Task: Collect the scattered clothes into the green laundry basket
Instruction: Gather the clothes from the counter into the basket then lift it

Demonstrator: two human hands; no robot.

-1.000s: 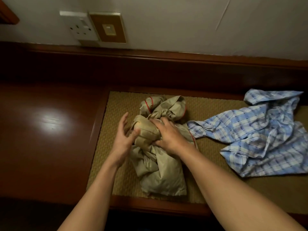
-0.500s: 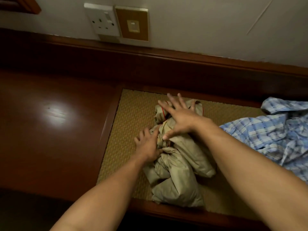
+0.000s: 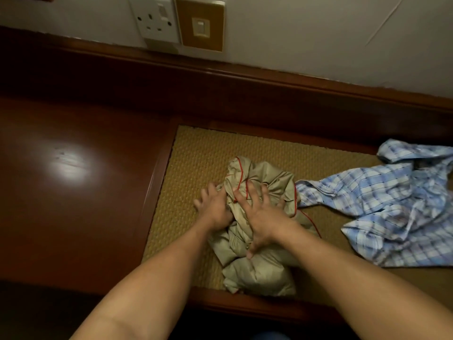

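A crumpled beige cloth garment with thin red piping lies bunched at the centre of the frame, on a woven straw-coloured mat set into a dark polished wooden worktop. The person's right hand rests on top of the bundle, its fingers splayed and fairly straight, pressing down on the cloth with the thumb pointing toward the lower edge of the frame. The left hand sits against the bundle's left side; its fingers look nearly straight, but the thumb is hidden in the folds, so whether it grips the cloth cannot be told. A rumpled blue-and-white checked shirt lies on the mat at the right, just beside the beige garment. At the upper centre, a white wall socket sits next to a gold-brown switch plate.
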